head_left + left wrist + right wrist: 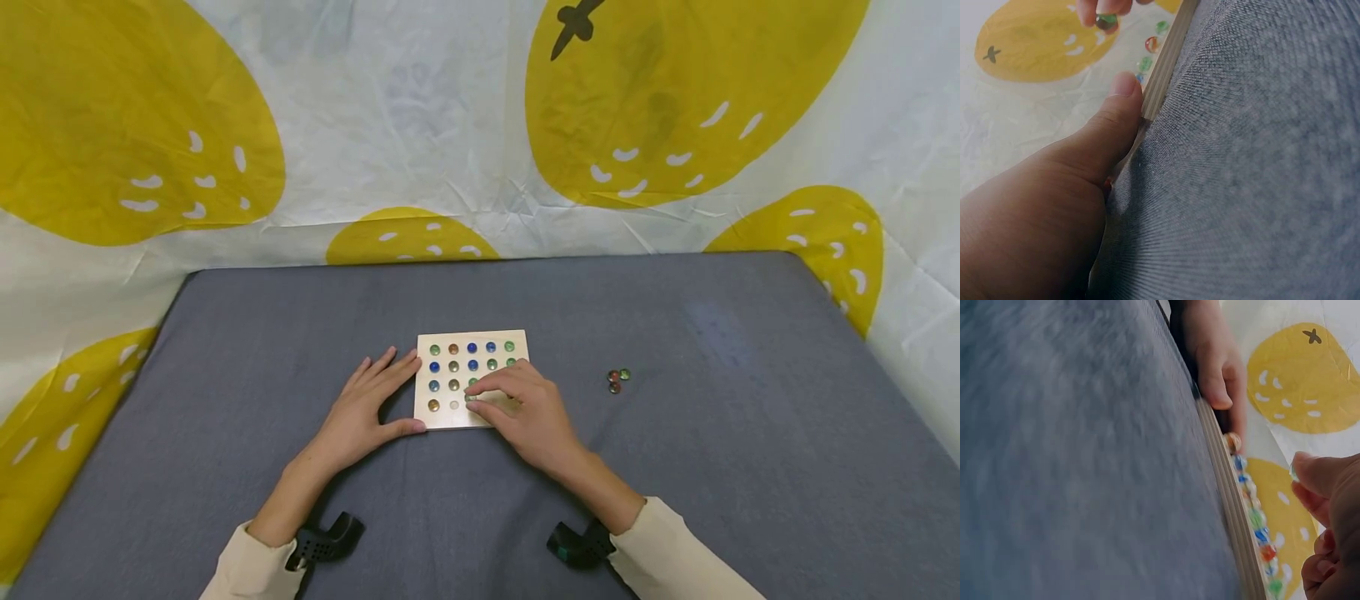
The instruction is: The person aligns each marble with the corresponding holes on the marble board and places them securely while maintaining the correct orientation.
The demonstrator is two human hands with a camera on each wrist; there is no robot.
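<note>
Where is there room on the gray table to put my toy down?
The gray table is bare left of the left hand, behind the wooden board, and right of the three loose marbles. It is crowded around the board, where the right hand holds a marble.

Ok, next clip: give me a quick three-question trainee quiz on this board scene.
1. True or false: the left hand rests against the board's left edge.
2. What does the right hand pinch over the board? A) a green marble B) a coin C) a peg
3. Where do the loose marbles lie on the grey table: left or right of the board?

Key: 1 true; 2 A; 3 right.
</note>
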